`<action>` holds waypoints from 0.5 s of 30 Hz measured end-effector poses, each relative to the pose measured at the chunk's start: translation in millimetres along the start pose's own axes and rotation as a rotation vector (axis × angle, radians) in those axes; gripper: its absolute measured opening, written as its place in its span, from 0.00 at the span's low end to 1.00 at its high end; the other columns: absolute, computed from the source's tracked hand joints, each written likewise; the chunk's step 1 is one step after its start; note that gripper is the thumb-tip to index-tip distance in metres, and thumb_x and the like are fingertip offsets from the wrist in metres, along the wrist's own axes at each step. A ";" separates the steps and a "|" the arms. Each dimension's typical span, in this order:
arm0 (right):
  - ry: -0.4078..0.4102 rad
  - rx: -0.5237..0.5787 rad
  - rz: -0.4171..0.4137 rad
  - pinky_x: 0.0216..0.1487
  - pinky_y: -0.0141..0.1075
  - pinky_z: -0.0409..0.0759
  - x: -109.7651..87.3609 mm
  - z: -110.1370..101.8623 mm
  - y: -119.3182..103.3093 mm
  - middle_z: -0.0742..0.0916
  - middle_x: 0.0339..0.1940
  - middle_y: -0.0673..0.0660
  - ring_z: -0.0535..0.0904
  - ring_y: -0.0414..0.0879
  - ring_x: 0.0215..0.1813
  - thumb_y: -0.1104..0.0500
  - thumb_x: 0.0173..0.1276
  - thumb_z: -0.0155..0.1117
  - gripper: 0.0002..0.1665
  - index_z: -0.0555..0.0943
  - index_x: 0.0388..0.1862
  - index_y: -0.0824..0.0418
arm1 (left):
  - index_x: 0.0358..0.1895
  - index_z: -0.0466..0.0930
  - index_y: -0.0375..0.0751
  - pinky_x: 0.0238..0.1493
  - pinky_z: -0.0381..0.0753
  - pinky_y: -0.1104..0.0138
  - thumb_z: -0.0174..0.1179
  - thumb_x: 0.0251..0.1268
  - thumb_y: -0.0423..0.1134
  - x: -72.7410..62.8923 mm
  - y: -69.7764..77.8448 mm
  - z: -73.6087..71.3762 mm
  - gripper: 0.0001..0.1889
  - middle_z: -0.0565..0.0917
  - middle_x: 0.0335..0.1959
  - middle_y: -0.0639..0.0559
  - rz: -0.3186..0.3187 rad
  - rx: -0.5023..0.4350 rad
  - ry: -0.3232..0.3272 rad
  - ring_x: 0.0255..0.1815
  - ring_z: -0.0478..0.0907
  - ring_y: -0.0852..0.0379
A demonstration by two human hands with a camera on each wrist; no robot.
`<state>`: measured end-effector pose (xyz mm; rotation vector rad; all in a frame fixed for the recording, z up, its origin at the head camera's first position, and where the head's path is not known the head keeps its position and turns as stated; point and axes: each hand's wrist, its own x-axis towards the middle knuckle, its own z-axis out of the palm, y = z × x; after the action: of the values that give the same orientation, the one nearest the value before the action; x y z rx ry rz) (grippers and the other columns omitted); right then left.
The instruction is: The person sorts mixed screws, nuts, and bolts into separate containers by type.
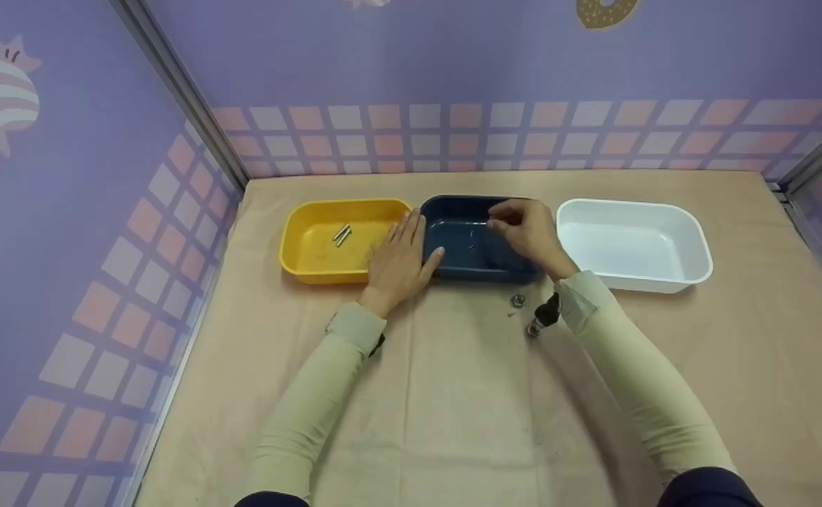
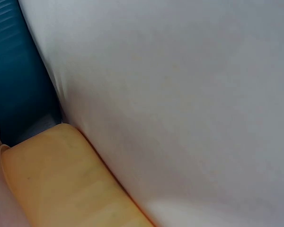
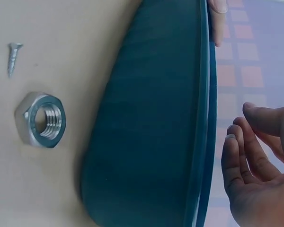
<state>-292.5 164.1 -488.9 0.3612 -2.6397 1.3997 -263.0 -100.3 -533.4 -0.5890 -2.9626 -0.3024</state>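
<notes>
Nuts [image 1: 518,301] and one tiny screw [image 3: 13,59] lay on the cloth [image 1: 467,394] near the blue tray [image 1: 481,273]. All looked hard and slippery. The nuts seemed heavier, best held by their flat sides; the screw seemed light, best pinched under its head. The right hand [image 1: 529,231] bent loosely over the tray, with nothing showing in it. The left hand [image 1: 400,260] lay flat across the yellow tray [image 1: 329,274] and blue tray edges.

Pale khaki sleeves [image 1: 654,387], softly creased, end in lighter cuffs [image 1: 584,299]; navy fabric [image 1: 272,499] shows at seven o'clock, a black wrist piece [image 1: 548,310] near four o'clock.
</notes>
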 end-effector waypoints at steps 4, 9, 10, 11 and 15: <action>-0.011 0.020 -0.034 0.39 0.21 0.79 -3.9 -2.1 -2.8 0.94 0.44 0.64 0.88 0.51 0.40 0.66 0.71 0.74 0.11 0.91 0.49 0.69 | 0.86 0.49 0.33 0.90 0.46 0.53 0.34 0.87 0.64 -0.2 -1.3 -1.9 0.42 0.50 0.89 0.39 -0.002 0.002 0.003 0.90 0.48 0.45; -0.024 0.033 -0.067 0.39 0.21 0.79 -14.3 -6.0 -6.1 0.94 0.45 0.64 0.87 0.50 0.40 0.66 0.72 0.74 0.10 0.91 0.49 0.69 | 0.87 0.49 0.33 0.90 0.47 0.53 0.33 0.87 0.64 -0.1 -0.6 -3.2 0.42 0.50 0.89 0.40 -0.005 0.014 -0.001 0.90 0.47 0.45; -0.022 0.030 -0.074 0.39 0.21 0.79 -17.0 -6.9 -6.4 0.94 0.45 0.64 0.87 0.49 0.40 0.66 0.72 0.74 0.10 0.91 0.49 0.69 | 0.87 0.49 0.33 0.90 0.47 0.53 0.33 0.87 0.64 0.1 -0.2 -3.1 0.43 0.50 0.89 0.40 -0.005 0.014 -0.003 0.90 0.47 0.45; -0.021 0.024 -0.083 0.38 0.21 0.79 -19.7 -7.8 -6.4 0.93 0.44 0.64 0.86 0.48 0.39 0.66 0.72 0.73 0.10 0.91 0.49 0.69 | 0.87 0.49 0.33 0.90 0.47 0.53 0.33 0.87 0.65 0.1 0.4 -3.0 0.43 0.50 0.89 0.40 -0.005 0.015 -0.005 0.90 0.47 0.45; -0.026 -0.003 -0.122 0.37 0.21 0.78 -30.4 -11.8 -8.5 0.94 0.43 0.63 0.85 0.46 0.37 0.64 0.73 0.73 0.09 0.92 0.48 0.67 | 0.87 0.49 0.33 0.90 0.47 0.53 0.33 0.87 0.65 -0.1 1.8 -2.1 0.43 0.50 0.89 0.40 -0.009 0.023 -0.008 0.91 0.46 0.46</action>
<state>-260.9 173.8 -482.4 0.5336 -2.5916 1.3626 -262.2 -99.1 -531.0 -0.5756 -2.9725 -0.2676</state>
